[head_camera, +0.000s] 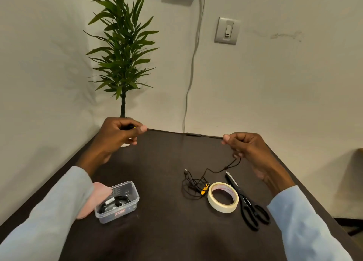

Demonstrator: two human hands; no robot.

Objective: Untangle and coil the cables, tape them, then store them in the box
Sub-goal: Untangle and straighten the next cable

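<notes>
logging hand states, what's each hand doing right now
Left hand: closed, pinching one end of the thin black cable stretched taut.
Right hand: closed, pinching the same cable farther along.

You wear long, pale blue-grey sleeves of plain soft cloth on both arms, each ending just behind the wrist. Your left hand (pixel 115 132) and right hand (pixel 246 147) are bare, with no rings or watch showing.
</notes>
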